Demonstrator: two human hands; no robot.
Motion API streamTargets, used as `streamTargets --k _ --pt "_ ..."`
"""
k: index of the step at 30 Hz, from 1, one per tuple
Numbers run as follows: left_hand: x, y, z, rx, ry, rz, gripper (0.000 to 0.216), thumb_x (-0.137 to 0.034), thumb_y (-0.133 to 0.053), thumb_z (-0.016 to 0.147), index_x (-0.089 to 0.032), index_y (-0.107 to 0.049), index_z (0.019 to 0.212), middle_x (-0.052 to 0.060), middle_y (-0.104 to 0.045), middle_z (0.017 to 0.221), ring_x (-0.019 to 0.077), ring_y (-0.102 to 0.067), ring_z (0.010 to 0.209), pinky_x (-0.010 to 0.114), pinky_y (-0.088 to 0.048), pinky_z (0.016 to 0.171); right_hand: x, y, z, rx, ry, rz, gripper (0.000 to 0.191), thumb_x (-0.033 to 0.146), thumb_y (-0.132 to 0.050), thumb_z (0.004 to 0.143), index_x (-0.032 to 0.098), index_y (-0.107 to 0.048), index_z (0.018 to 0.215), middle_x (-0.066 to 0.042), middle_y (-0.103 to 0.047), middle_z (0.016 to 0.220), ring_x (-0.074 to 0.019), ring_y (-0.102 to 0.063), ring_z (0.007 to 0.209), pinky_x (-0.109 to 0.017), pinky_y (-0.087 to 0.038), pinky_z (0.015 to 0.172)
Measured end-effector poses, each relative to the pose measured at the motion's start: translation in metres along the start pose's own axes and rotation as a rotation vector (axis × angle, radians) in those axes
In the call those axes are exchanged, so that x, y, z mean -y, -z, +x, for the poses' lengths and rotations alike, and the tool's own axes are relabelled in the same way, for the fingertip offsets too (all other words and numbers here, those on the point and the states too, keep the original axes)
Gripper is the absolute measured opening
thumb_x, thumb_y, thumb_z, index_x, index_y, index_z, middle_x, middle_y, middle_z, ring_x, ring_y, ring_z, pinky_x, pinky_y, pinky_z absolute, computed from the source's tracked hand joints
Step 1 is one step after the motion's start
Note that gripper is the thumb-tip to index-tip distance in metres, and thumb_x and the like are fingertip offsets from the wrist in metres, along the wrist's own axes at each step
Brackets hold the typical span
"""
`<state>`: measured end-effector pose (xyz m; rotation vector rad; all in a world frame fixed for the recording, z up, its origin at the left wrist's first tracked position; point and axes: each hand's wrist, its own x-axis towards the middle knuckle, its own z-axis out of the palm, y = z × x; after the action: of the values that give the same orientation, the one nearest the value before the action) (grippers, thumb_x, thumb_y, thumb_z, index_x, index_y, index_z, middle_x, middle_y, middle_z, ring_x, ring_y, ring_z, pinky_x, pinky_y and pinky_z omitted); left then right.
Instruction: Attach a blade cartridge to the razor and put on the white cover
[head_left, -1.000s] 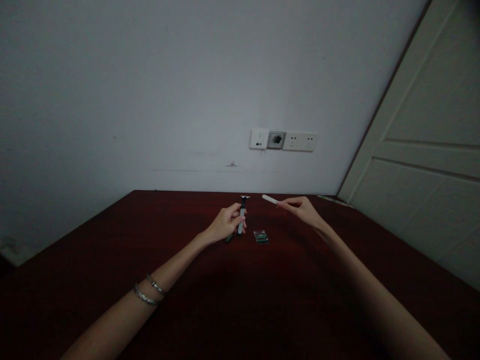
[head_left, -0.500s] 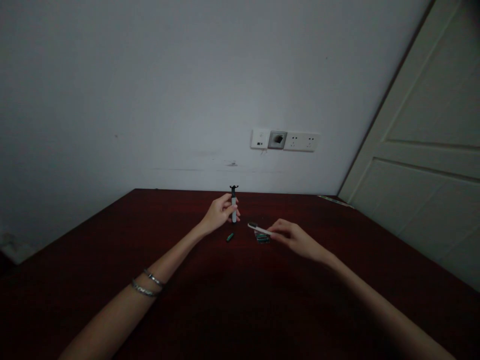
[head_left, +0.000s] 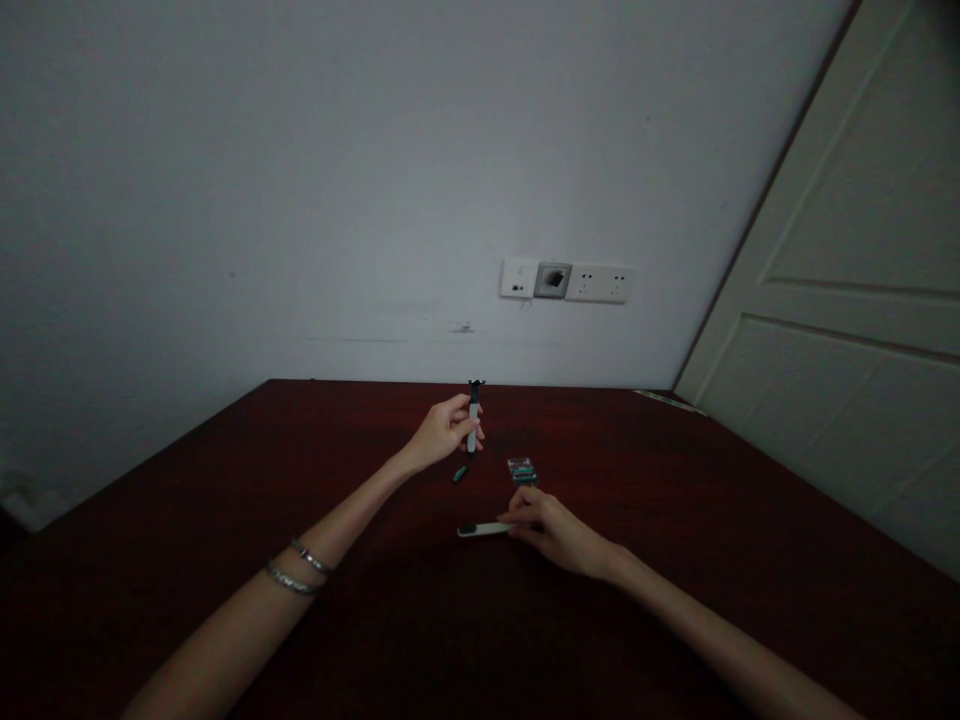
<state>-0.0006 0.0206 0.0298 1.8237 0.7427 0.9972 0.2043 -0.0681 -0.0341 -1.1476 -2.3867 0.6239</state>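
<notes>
My left hand (head_left: 442,432) is closed around a razor handle (head_left: 472,420), held upright with its dark head on top, above the dark red table (head_left: 225,520). My right hand (head_left: 551,525) is low at the table, fingers pinched on the end of a white flat piece (head_left: 484,529) that lies on the wood and points left. A small clear pack with green cartridges (head_left: 522,470) lies just beyond my right hand. A small dark green piece (head_left: 460,474) lies on the table below my left hand.
A white wall rises behind the table with a row of sockets (head_left: 566,281). A pale panelled door (head_left: 847,300) stands at the right. Two bracelets (head_left: 298,572) circle my left forearm.
My right hand has moved from up beside the razor down and toward me, bringing the white piece onto the table. My left hand has lifted the razor upright and stayed about there.
</notes>
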Motion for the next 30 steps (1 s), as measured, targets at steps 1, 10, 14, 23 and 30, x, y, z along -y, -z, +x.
streamTargets --k 1,10,14,23,30 --pt "0.000 0.000 0.000 0.003 -0.004 0.001 0.015 -0.019 -0.049 0.079 -0.014 -0.046 0.093 0.002 -0.062 0.068 0.0120 -0.063 0.054 0.017 -0.044 0.044 0.000 -0.001 0.001 -0.009 0.003 -0.009 0.022 0.024 -0.051 0.084 0.022 -0.067 0.099 -0.005 -0.053 0.092 -0.0165 -0.051 0.087 -0.029 -0.042 0.078" --pt "-0.002 -0.002 -0.001 0.013 0.006 -0.012 0.015 -0.020 -0.050 0.079 -0.014 -0.046 0.092 0.003 -0.063 0.067 0.0118 -0.062 0.052 0.017 -0.044 0.044 0.002 -0.007 0.003 -0.022 -0.004 -0.071 0.028 0.020 -0.044 0.087 0.022 -0.064 0.107 -0.007 -0.052 0.095 -0.0173 -0.050 0.089 -0.030 -0.042 0.080" --pt "0.001 -0.002 -0.002 0.024 0.015 -0.028 0.015 -0.020 -0.052 0.078 -0.014 -0.047 0.091 0.003 -0.063 0.068 0.0119 -0.062 0.053 0.017 -0.044 0.044 0.002 -0.004 0.002 -0.029 0.005 -0.035 0.032 0.022 -0.047 0.085 0.021 -0.059 0.115 -0.008 -0.053 0.098 -0.0178 -0.051 0.092 -0.031 -0.042 0.083" --pt "0.010 -0.002 -0.004 0.071 0.057 -0.049 0.020 -0.031 -0.051 0.081 -0.015 -0.046 0.093 0.004 -0.062 0.075 0.0137 -0.063 0.060 0.019 -0.046 0.046 -0.029 0.053 0.032 -0.194 0.037 -0.029 0.023 0.022 -0.049 0.084 0.018 -0.070 0.091 -0.007 -0.058 0.086 -0.0154 -0.056 0.079 -0.028 -0.045 0.073" --pt "0.018 -0.003 -0.005 0.069 0.044 -0.074 0.023 -0.034 -0.050 0.083 -0.015 -0.046 0.095 0.003 -0.060 0.074 0.0128 -0.063 0.058 0.018 -0.046 0.047 -0.058 0.059 0.048 -0.071 0.026 -0.223 0.018 0.021 -0.054 0.080 0.017 -0.071 0.086 -0.007 -0.058 0.084 -0.0160 -0.054 0.079 -0.027 -0.042 0.074"
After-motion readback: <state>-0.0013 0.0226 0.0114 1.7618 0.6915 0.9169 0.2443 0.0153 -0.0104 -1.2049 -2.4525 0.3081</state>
